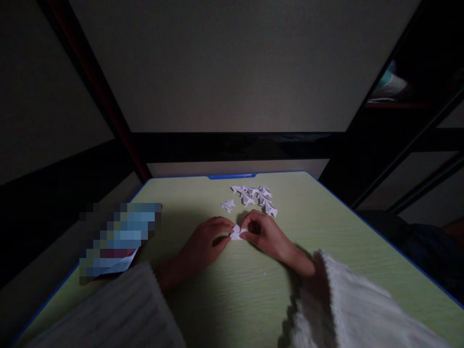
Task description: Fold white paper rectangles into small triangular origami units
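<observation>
A small folded piece of white paper (237, 235) is held just above or on the table, between my two hands. My left hand (209, 238) pinches its left edge between thumb and fingers. On the right side, the thumb and forefinger of my right hand (266, 236) close on the paper's fold. Just beyond my hands lie several folded white paper figures (248, 197), clustered and partly overlapping. One paper figure (228, 205) sits a little apart to the left of that cluster.
The light green table (224, 304) has a blue rim and a blue handle (232, 176) at its far edge. At the left lies a blurred-out flat object (123, 241). A pale panel (232, 67) rises behind the table. Dark shelving (402, 104) stands at the right.
</observation>
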`<state>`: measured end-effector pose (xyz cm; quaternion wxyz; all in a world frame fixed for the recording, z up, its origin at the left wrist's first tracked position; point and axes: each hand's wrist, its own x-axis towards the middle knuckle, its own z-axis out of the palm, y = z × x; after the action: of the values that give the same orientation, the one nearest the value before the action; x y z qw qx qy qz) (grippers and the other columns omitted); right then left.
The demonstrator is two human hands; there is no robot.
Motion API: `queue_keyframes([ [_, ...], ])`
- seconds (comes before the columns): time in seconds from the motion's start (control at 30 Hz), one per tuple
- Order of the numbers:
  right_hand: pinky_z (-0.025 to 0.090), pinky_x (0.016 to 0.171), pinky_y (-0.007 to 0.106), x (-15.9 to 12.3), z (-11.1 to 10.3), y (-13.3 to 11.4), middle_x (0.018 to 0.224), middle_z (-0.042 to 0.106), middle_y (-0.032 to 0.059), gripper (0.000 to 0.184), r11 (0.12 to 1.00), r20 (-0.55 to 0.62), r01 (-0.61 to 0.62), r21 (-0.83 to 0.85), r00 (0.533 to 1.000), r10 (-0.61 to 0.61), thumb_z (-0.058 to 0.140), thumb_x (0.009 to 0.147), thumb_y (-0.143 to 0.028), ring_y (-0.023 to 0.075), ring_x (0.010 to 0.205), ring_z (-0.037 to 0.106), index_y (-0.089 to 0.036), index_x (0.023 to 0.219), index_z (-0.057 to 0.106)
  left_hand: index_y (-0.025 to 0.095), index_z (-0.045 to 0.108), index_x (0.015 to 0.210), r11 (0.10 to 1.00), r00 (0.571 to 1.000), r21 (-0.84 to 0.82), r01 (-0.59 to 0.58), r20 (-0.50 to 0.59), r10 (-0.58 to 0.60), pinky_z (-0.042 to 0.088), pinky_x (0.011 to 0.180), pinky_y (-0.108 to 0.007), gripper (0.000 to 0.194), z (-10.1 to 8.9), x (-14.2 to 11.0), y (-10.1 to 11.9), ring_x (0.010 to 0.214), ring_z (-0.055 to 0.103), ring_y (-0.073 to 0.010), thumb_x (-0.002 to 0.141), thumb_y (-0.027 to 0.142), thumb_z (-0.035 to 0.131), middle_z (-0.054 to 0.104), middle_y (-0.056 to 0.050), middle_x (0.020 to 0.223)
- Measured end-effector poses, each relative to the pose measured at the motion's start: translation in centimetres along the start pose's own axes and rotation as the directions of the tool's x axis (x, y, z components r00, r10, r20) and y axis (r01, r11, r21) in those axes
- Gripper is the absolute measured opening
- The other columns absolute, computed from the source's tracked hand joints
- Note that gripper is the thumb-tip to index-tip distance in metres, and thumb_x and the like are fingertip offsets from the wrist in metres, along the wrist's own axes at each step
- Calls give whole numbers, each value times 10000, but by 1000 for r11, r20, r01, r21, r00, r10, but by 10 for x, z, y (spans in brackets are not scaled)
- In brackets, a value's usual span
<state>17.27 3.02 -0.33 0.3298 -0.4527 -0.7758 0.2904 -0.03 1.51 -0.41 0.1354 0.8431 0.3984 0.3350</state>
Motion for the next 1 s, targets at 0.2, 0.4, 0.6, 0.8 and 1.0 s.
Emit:
queue_keyframes([
  [0.2, 324, 485, 193, -1, 0, -2, 613, 483, -24, 109, 1000, 11, 1, 10, 1000, -2, 592, 616, -63, 83, 530, 421, -139, 675, 540, 150, 618, 745, 989, 990, -60, 136, -21, -138, 452, 677, -255, 209, 3, 8, 6, 716, 552, -139, 575, 33, 585, 584, -22, 740],
  [0.4, 323, 482, 185, -1, 0, -4, 618, 480, -25, 106, 999, 12, 35, 36, 999, -35, 595, 615, -64, 81, 535, 419, -138, 659, 533, 143, 625, 676, 983, 984, -47, 177, 10, -177, 434, 651, -249, 107, 2, 10, 9, 690, 533, -132, 615, 65, 583, 547, -13, 695],
  [0.6, 329, 478, 182, -2, 1, -5, 596, 480, -35, 140, 995, 26, 16, 101, 999, -19, 568, 633, -66, 83, 529, 426, -146, 734, 512, 132, 633, 659, 980, 981, -38, 196, 13, -195, 420, 617, -236, 72, 2, 11, 11, 663, 521, -129, 647, 88, 577, 528, -14, 659],
  [0.8, 334, 486, 185, -1, 0, -8, 621, 495, -17, 110, 998, 24, 52, 23, 998, -52, 557, 626, -44, 85, 539, 434, -132, 689, 537, 107, 621, 631, 967, 972, -95, 237, 32, -235, 415, 582, -209, 72, 3, 13, 11, 602, 536, -114, 626, 61, 566, 581, -23, 629],
  [1.0, 345, 495, 196, 0, -1, -8, 601, 534, 3, 83, 999, 104, 48, -18, 994, -46, 510, 683, -66, 97, 541, 458, -119, 664, 571, 118, 621, 614, 937, 947, -143, 320, 74, -312, 415, 557, -210, 82, 3, 15, 9, 586, 552, -119, 629, 103, 542, 614, -23, 627],
])
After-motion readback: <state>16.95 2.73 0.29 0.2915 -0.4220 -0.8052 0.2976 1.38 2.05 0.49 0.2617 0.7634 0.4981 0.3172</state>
